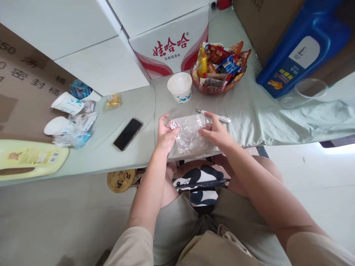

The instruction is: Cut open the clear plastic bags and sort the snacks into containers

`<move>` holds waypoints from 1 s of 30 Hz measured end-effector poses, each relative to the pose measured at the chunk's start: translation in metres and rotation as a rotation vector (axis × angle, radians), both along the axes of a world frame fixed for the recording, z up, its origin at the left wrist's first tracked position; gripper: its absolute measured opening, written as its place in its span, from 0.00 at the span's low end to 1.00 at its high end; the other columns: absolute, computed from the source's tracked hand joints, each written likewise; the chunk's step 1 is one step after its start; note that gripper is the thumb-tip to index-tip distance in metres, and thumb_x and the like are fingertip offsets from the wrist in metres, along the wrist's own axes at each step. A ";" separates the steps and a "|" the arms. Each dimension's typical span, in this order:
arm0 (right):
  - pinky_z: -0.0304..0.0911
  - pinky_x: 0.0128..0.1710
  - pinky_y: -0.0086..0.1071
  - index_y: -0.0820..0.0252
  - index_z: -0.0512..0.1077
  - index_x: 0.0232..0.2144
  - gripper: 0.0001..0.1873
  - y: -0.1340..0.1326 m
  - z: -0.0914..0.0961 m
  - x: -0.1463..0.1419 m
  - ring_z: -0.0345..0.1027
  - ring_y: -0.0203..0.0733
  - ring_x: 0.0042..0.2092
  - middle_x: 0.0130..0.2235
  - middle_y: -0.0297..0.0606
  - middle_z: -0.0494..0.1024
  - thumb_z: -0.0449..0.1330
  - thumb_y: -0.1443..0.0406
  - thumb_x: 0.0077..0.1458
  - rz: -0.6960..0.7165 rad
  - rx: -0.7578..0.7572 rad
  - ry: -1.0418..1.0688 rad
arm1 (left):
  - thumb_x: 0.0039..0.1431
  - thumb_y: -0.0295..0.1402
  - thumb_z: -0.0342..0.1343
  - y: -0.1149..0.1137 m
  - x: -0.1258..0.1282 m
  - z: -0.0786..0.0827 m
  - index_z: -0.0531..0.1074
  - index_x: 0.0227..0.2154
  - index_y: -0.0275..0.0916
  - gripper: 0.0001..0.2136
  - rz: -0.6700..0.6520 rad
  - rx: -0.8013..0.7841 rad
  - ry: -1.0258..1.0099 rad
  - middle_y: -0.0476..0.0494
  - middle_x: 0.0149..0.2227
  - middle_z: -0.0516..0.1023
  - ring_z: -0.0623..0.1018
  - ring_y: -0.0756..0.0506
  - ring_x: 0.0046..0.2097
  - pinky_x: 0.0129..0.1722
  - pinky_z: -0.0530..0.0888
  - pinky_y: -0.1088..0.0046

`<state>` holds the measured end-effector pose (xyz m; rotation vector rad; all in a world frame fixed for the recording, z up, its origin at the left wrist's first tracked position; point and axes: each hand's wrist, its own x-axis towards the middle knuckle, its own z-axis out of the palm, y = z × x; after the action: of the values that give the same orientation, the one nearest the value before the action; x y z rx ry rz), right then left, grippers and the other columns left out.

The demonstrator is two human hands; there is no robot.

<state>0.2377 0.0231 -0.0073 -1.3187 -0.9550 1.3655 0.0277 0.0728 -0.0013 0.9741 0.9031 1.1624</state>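
A crinkled clear plastic bag (188, 136) lies near the front edge of the cloth-covered table, between my two hands. My left hand (166, 135) grips its left side, thumb on top and fingers around the edge. On the opposite side, my right hand (217, 131) pinches the bag with its thumb over the plastic. Just beyond the right hand rests a white pen-like tool (213, 115), possibly a utility knife. Behind the bag stands a white paper cup (179, 88) with a blue pattern. What is inside the bag, if anything, I cannot make out.
A bowl of packaged snacks (209, 87) sits behind the cup. Left are a phone (128, 134), a small yellow packet (113, 101), tipped paper cups (68, 103) and a yellow bottle (33, 157). Right stand a blue bottle (302, 48) and a clear cup (310, 90).
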 end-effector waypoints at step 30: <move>0.66 0.32 0.36 0.58 0.72 0.26 0.27 0.002 0.023 0.007 0.69 0.40 0.29 0.28 0.39 0.74 0.54 0.41 0.55 0.070 0.016 0.311 | 0.45 0.43 0.66 0.000 0.000 0.020 0.66 0.22 0.39 0.16 -0.225 -0.245 0.090 0.52 0.23 0.69 0.72 0.53 0.21 0.20 0.68 0.78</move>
<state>0.2443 0.0254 0.0154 -1.0296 -0.8022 1.5591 0.0274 0.0730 0.0189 0.9066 0.9563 0.8031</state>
